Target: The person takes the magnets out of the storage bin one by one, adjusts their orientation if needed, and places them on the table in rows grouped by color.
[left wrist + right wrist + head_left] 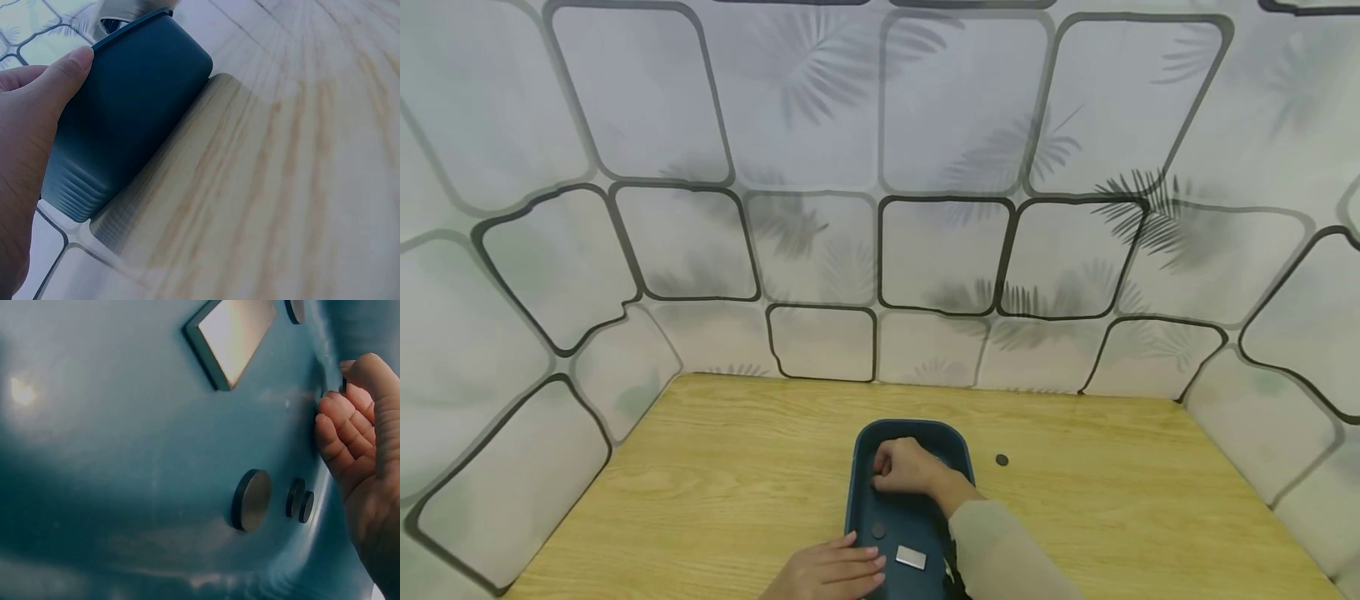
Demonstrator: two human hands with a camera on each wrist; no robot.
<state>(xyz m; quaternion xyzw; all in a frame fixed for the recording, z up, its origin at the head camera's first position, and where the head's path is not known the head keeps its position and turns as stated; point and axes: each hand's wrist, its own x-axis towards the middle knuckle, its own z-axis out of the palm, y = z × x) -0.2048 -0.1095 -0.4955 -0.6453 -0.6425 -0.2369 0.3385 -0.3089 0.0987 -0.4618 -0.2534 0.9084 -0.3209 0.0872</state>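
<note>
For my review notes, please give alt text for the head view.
A person's right hand reaches into a blue container on a wooden table while the left hand rests on its rim. A silver block and dark disc lie inside; another disc lies outside.

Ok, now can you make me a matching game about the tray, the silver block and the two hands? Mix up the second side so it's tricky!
Things:
1. tray
2. silver block
3. left hand
4. right hand

Places and colours:
A. at the left rim, fingers reaching over the edge
B. inside, toward the far end, fingers curled
C. dark blue
D. lying on the dark blue floor, in the near half

Right pairs: 1-C, 2-D, 3-A, 4-B
</note>
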